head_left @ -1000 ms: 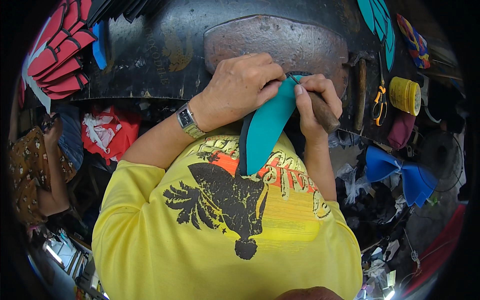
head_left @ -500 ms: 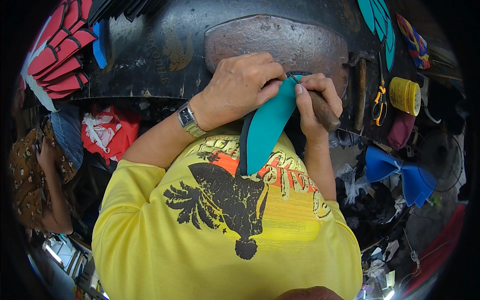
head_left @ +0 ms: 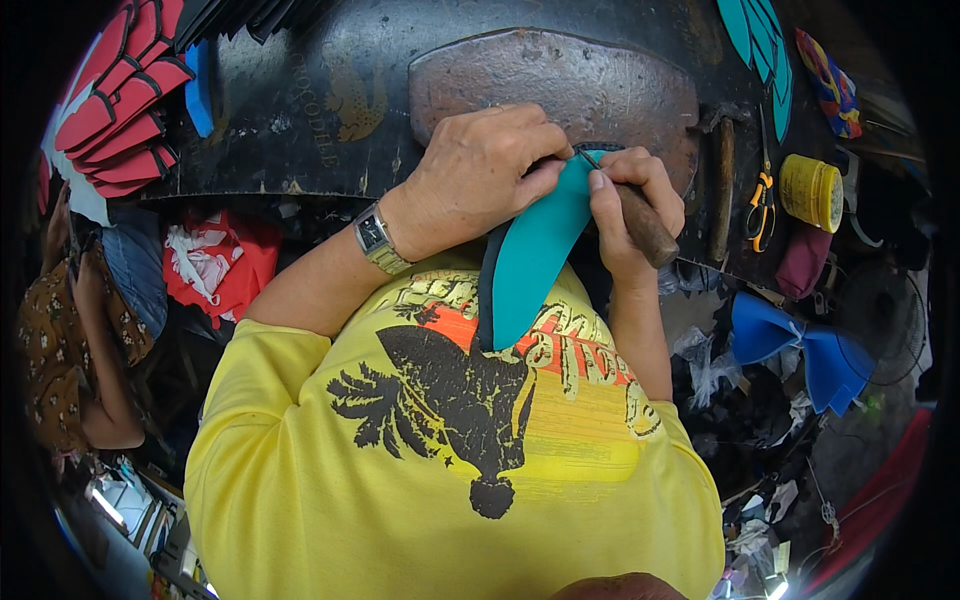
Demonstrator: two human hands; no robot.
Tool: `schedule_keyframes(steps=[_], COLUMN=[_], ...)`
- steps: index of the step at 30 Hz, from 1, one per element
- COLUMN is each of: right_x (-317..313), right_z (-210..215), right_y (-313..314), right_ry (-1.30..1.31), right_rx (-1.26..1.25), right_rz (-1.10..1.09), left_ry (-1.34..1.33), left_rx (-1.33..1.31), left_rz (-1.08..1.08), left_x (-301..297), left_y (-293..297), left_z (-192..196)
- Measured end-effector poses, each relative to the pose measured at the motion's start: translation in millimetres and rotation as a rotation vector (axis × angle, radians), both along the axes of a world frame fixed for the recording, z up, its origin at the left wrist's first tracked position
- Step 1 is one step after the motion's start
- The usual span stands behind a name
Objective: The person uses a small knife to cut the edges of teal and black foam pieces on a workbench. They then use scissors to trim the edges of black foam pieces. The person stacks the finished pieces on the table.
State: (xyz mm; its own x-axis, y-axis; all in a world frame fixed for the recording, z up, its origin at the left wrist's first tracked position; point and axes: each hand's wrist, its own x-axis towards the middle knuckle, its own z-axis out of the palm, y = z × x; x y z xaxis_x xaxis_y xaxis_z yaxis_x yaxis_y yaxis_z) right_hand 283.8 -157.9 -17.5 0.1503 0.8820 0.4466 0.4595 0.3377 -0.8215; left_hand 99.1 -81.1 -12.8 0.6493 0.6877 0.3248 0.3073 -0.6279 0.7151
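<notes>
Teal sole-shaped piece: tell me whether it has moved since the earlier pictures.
No, no visible shift: the teal piece keeps the same place relative to the brown slab.

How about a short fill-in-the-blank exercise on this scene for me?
Beside the teal piece, the right hand holds a tool with a wooden ____.
A watch sits on the ____ wrist.
The scissors have black and ____ handles.
The tub to the right of the scissors is ____ in colour.
Missing words: handle; left; orange; yellow.
</notes>
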Motion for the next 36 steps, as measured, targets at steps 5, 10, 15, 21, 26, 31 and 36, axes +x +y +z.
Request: schedule_keyframes(steps=[5, 10, 15, 21, 26, 31, 36], right_x=[-0.6, -0.8, -1.4, -1.2, -1.1, -1.4, -1.8], right_z=[-0.3, -0.9, -0.6, 0.3, -0.7, -1.2, -0.8], right_y=[0.0, 0.0, 0.7, 0.7, 0.9, 0.6, 0.6], right_ry=[-0.019, -0.029, -0.025, -0.025, -0.021, -0.026, -0.015], right_rx=[-0.001, -0.009, 0.000, -0.019, -0.011, -0.008, -0.011], right_rz=[-0.012, -0.020, -0.014, -0.010, -0.008, -0.014, -0.014], left_ry=[0.001, -0.006, -0.016, -0.028, -0.023, -0.020, -0.015], left_rx=[0.001, 0.011, 0.017, 0.004, 0.012, 0.011, 0.011], left_rz=[0.000, 0.004, 0.009, 0.021, 0.015, 0.011, 0.012], left_x=[0.1, 0.6, 0.8, 2.2, 1.5, 1.1, 0.9], left_y=[0.2, 0.1, 0.1, -0.9, -0.1, 0.3, 0.4], left_z=[-0.4, -1.1, -1.6, -1.8, -1.2, -1.0, -1.1])
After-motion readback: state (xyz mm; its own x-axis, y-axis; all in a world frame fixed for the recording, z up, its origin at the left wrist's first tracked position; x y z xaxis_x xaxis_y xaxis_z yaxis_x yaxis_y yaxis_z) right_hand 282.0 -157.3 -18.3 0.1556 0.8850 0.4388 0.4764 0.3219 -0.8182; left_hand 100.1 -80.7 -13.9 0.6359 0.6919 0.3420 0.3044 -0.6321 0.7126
